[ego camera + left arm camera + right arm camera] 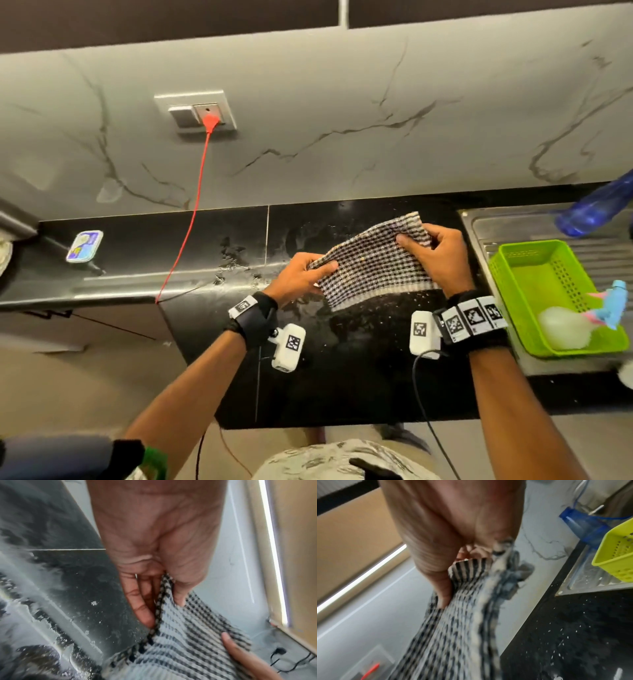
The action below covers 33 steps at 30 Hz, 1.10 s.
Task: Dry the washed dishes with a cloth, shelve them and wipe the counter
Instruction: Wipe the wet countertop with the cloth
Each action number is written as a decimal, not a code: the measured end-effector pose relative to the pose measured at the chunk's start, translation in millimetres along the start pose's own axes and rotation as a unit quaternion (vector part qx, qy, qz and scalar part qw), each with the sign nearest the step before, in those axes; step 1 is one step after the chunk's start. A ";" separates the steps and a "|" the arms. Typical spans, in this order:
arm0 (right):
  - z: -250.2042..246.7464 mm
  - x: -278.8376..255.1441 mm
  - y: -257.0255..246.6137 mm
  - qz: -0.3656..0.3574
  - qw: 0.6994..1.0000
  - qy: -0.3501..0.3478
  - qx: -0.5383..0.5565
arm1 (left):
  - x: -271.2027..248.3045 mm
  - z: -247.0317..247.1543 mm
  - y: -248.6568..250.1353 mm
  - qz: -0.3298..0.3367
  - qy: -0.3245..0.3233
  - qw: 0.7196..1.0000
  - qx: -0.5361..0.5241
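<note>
A black-and-white checked cloth (373, 260) is held spread just above the wet black counter (359, 342). My left hand (305, 277) pinches its left edge between thumb and fingers; the left wrist view shows the cloth (180, 635) caught between that thumb and the fingers. My right hand (435, 253) grips the cloth's far right corner, and in the right wrist view the cloth (457, 615) runs out of that grip. Water drops and smears lie on the counter (573, 635) under the cloth.
A green plastic basket (527, 274) holding a pale object and a light-blue bottle stands on the steel sink drainboard (496, 222) to the right. A blue bottle (596, 205) is at far right. A red cable (191, 219) hangs from a wall socket. A small tin (85, 246) lies at left.
</note>
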State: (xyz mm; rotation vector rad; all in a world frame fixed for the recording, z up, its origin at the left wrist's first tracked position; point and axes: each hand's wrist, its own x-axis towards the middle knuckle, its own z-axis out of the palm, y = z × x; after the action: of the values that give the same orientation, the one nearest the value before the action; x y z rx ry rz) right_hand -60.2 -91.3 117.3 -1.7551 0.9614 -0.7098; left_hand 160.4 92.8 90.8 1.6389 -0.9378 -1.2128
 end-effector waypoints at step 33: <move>353.6 -15.2 13.0 -0.257 0.911 -0.301 -0.116 | -81.0 -193.0 -199.6 -0.243 0.303 0.842 0.374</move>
State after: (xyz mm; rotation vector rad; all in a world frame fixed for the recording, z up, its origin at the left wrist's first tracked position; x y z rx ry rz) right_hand 213.5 86.2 -20.7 -2.2801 0.1572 -0.3237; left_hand 342.1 274.4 -42.1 2.7988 -0.6087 -0.5140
